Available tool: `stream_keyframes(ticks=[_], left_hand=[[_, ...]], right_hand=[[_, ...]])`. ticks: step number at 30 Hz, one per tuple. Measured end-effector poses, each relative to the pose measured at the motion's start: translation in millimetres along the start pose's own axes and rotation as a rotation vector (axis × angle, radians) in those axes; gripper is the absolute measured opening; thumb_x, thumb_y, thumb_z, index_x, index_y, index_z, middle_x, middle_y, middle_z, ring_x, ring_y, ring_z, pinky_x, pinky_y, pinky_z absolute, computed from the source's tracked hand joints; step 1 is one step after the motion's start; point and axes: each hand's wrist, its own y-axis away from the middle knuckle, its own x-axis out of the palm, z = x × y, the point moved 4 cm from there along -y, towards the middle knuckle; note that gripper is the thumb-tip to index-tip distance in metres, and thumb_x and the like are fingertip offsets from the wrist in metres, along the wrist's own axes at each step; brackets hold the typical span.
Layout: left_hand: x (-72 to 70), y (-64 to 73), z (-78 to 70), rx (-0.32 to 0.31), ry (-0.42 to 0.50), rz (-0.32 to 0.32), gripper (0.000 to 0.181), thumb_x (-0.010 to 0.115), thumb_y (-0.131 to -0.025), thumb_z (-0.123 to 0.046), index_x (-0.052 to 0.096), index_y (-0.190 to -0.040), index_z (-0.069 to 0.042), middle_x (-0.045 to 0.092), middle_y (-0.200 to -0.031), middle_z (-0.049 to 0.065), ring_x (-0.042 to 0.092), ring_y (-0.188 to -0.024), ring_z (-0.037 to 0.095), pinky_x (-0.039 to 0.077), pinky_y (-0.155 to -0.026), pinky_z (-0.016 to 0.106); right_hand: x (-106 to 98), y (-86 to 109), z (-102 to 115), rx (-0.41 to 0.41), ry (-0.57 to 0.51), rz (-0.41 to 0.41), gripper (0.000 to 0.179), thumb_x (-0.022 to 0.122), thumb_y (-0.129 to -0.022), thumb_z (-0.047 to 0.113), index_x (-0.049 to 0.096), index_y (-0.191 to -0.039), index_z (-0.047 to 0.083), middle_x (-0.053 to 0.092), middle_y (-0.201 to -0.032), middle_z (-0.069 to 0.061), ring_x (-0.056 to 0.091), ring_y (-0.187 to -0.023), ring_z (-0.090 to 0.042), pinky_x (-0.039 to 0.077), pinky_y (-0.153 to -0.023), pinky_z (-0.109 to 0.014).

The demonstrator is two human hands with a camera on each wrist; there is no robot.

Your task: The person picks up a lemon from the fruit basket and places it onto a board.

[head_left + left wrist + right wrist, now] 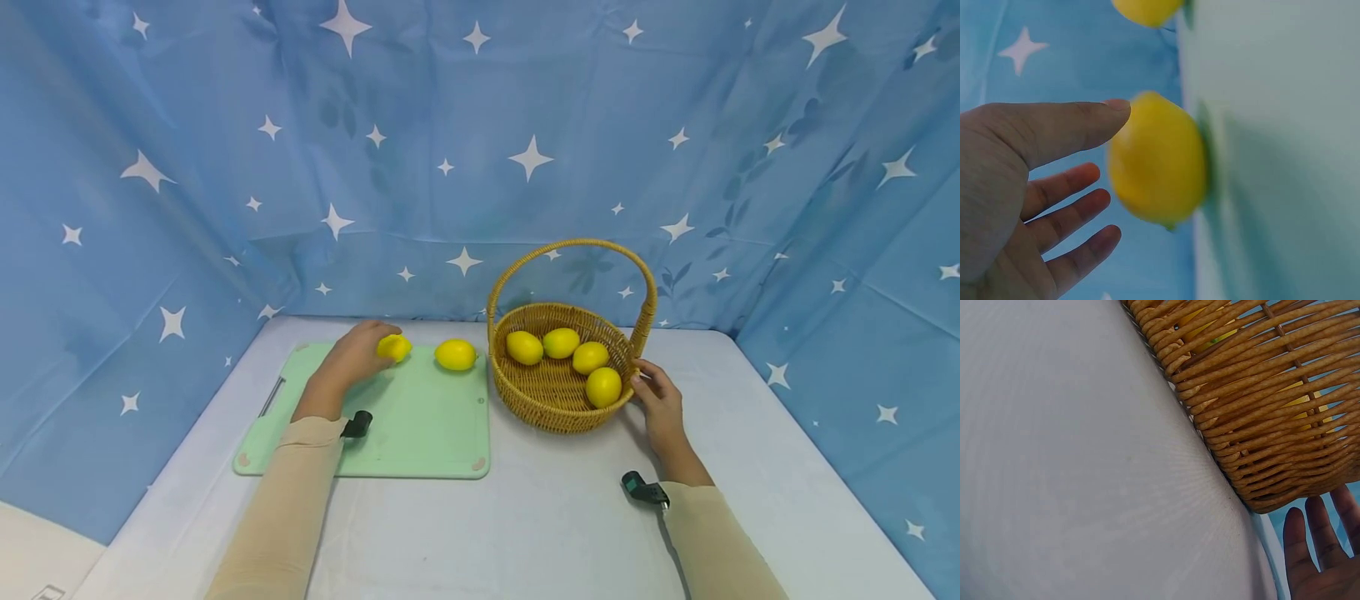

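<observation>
My left hand (358,360) is at a yellow lemon (1159,159) on the light green cutting board (420,433). In the left wrist view the thumb overlaps the lemon's near side, and three other fingers stand apart from it; the index finger is hidden. A second lemon (456,355) lies to the right on the board. My right hand (662,408) holds the right rim of a wicker basket (558,419), near the foot of its handle. In the right wrist view three fingers lie along the basket's outer wall; thumb and index are out of view. Several lemons (561,342) sit in the basket.
A white cloth covers the table (465,533). Blue star-patterned curtains (420,183) hang behind it and at both sides. The basket's tall arched handle (573,242) stands upright, right of the board.
</observation>
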Motion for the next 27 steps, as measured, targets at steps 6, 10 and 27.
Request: stream_keyframes(ticks=[6, 10, 27], left_hand=[[-1.1, -0.3, -38.1, 0.082, -0.06, 0.035, 0.052, 0.075, -0.086, -0.019, 0.058, -0.135, -0.013, 0.049, -0.139, 0.013, 0.047, -0.123, 0.035, 0.045, -0.094, 0.051], [2.8, -0.5, -64.7, 0.17, -0.105, 0.057, 0.05, 0.076, -0.086, -0.018, 0.061, -0.133, -0.014, 0.053, -0.134, 0.009, 0.05, -0.121, 0.031, 0.049, -0.091, 0.046], [20.6, -2.8, -174.1, 0.489, -0.117, 0.138, 0.042, 0.073, -0.088, -0.02, 0.063, -0.129, -0.018, 0.057, -0.127, -0.003, 0.052, -0.117, 0.014, 0.044, -0.096, 0.031]], right_hand=[[2, 0.9, 6, 0.002, -0.01, 0.017, 0.041, 0.051, -0.103, 0.019, 0.048, -0.138, -0.002, 0.047, -0.135, -0.008, 0.054, -0.108, -0.006, 0.049, -0.079, -0.014], [1, -0.7, 1, 0.003, 0.001, 0.007, 0.041, 0.052, -0.102, 0.023, 0.051, -0.137, 0.002, 0.048, -0.133, -0.005, 0.054, -0.108, -0.006, 0.049, -0.08, -0.014], [5, 6.0, 30, 0.001, -0.039, 0.036, 0.041, 0.05, -0.102, 0.012, 0.044, -0.137, -0.01, 0.042, -0.136, -0.021, 0.054, -0.107, -0.008, 0.048, -0.079, -0.013]])
